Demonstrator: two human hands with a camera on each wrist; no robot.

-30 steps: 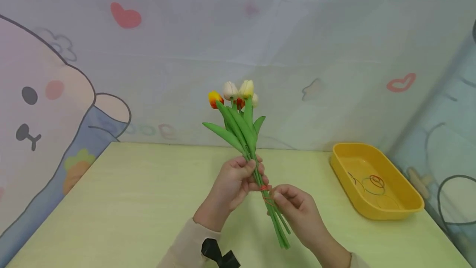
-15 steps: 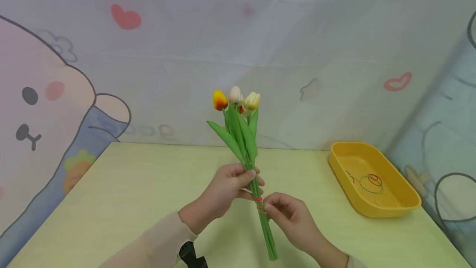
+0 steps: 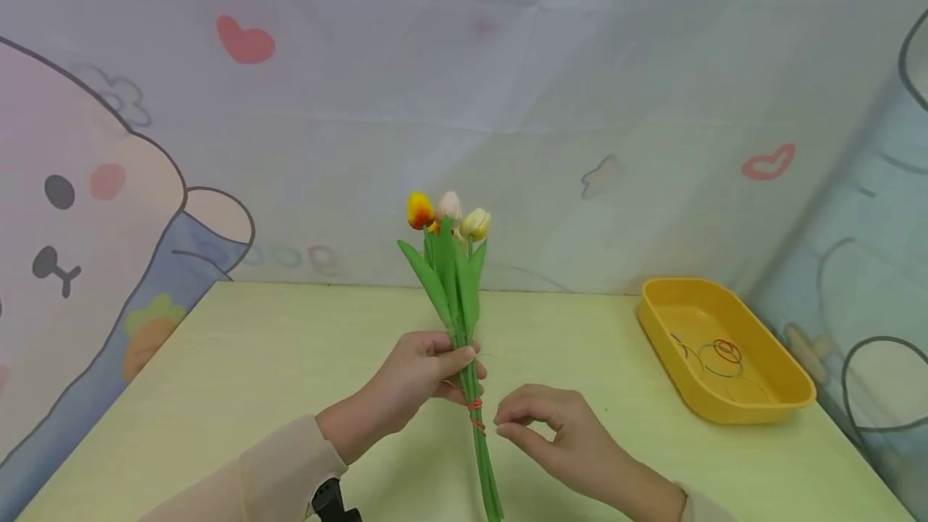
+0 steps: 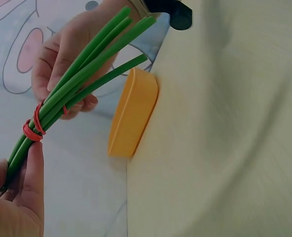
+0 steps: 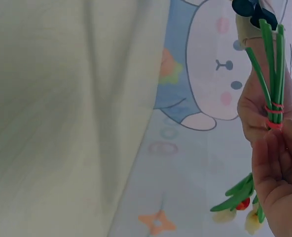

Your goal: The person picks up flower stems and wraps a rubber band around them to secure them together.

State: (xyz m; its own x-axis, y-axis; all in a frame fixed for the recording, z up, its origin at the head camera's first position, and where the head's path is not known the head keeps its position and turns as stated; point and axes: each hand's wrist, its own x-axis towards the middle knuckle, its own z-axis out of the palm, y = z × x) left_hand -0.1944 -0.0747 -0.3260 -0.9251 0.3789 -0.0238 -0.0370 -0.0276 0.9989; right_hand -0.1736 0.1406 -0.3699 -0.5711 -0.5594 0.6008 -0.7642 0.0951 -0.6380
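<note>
My left hand [image 3: 402,381] grips a bunch of artificial tulips [image 3: 451,296] around the stems, thumb in front. The blooms are orange-yellow, pale pink and cream, with long green leaves. A red rubber band [image 3: 475,405] is wound around the stems just below that hand, with a looser loop under it; the left wrist view shows the band [image 4: 32,131] close up. To the right of the stems, my right hand [image 3: 558,437] hangs with loosely bent fingers, a small gap from the band, and I see nothing held in it. The stem ends [image 5: 272,44] spread slightly.
A yellow tray [image 3: 725,413] stands at the right rear of the pale yellow table [image 3: 254,393], with several loose rubber bands [image 3: 727,351] inside. Behind the table hangs a printed cloth backdrop [image 3: 406,87].
The tulips and my left hand have moved down and left, and the bunch stands more upright. My right hand, which was at the band, has come away from the stems.
</note>
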